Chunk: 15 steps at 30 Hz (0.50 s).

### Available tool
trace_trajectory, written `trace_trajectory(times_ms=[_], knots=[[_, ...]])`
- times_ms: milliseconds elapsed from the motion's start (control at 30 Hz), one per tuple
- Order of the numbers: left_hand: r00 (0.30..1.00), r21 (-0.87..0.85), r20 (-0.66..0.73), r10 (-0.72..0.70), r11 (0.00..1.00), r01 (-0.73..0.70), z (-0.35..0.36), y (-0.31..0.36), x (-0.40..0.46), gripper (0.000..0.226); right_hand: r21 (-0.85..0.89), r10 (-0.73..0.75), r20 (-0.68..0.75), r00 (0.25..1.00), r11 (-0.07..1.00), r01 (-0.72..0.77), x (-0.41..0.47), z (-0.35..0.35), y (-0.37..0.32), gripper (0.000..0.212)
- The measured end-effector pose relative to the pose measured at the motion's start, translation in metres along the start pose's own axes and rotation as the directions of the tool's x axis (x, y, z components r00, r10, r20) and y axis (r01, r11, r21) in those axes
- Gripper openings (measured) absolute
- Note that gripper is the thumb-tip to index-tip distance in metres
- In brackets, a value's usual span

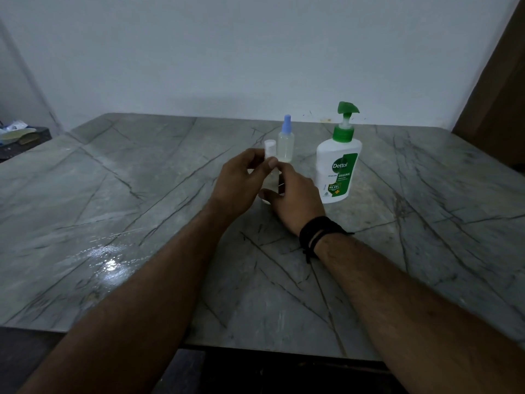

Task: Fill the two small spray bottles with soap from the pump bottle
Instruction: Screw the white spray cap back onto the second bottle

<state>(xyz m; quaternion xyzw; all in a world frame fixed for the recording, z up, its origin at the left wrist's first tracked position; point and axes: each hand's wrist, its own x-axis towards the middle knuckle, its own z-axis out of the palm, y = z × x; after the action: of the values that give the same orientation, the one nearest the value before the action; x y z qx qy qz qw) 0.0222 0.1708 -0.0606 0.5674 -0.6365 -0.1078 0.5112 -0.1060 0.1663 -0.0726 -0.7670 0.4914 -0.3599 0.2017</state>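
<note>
A white Dettol pump bottle (pixel 338 169) with a green pump stands upright on the marble table (pixel 142 209). To its left stands a clear small spray bottle with a blue cap (pixel 285 143). In front of that one, a second clear spray bottle with a white cap (pixel 270 147) stands between my hands. My left hand (pixel 241 183) has its fingers curled around the bottle's neck below the white cap. My right hand (pixel 295 194) holds the lower body from the right, thumb at its base. Most of this bottle's body is hidden by my fingers.
The table's back edge meets a pale wall. A dark brown panel (pixel 494 89) stands at the back right. A low dark stand with clutter (pixel 20 137) sits at the far left. A wet shiny patch (pixel 109 263) lies on the table near my left forearm.
</note>
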Motion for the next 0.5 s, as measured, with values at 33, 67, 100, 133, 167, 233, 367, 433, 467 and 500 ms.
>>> trace_trajectory(times_ms=[33,67,100,133,167,233,367,433,467,500], knots=[[1.0,-0.009,0.013,0.002,1.0,-0.002,-0.0001,-0.0008,-0.0002,0.029,0.0,-0.003,-0.002,1.0,1.0,0.003,-0.0004,-0.0003,-0.0002,0.058],[1.0,-0.024,0.02,-0.004,1.0,0.004,0.0002,-0.0014,-0.0003,0.031,0.0,-0.006,-0.003,1.0,1.0,0.006,-0.0005,-0.0003,-0.0002,0.057],[1.0,-0.038,0.026,-0.013,0.999,0.014,0.0006,-0.0007,-0.0008,0.032,0.001,-0.006,-0.003,1.0,1.0,0.006,-0.0006,-0.0003,-0.0003,0.057],[0.999,-0.043,0.029,-0.021,0.999,0.022,0.0015,0.0008,-0.0018,0.033,0.004,-0.005,-0.001,1.0,1.0,0.005,-0.0004,-0.0002,-0.0003,0.056],[0.999,-0.049,0.024,-0.025,0.998,0.026,0.0026,0.0024,-0.0031,0.034,0.003,-0.002,0.003,1.0,1.0,0.002,-0.0002,-0.0003,-0.0005,0.055],[0.999,-0.09,-0.008,-0.048,0.995,0.047,0.004,0.0057,-0.0054,0.04,-0.012,0.003,0.006,1.0,1.0,-0.003,0.0005,-0.0002,-0.0009,0.054],[0.997,-0.087,-0.027,-0.077,0.993,0.075,0.0033,0.0041,-0.0036,0.028,0.018,-0.01,0.003,1.0,1.0,0.01,-0.0004,-0.0012,-0.001,0.053],[0.998,-0.093,-0.007,-0.07,0.993,0.069,0.0034,0.0033,-0.0037,0.026,0.02,-0.019,-0.009,1.0,1.0,0.019,-0.0007,-0.0016,-0.0007,0.053],[0.998,-0.104,-0.002,-0.064,0.993,0.064,0.0037,0.0032,-0.0037,0.028,0.019,-0.019,-0.011,1.0,1.0,0.019,-0.0008,-0.0017,-0.0007,0.053],[0.998,-0.113,0.004,-0.057,0.992,0.057,0.0036,0.0039,-0.0044,0.031,0.016,-0.017,-0.01,1.0,1.0,0.017,-0.0004,-0.0017,-0.0005,0.052]])
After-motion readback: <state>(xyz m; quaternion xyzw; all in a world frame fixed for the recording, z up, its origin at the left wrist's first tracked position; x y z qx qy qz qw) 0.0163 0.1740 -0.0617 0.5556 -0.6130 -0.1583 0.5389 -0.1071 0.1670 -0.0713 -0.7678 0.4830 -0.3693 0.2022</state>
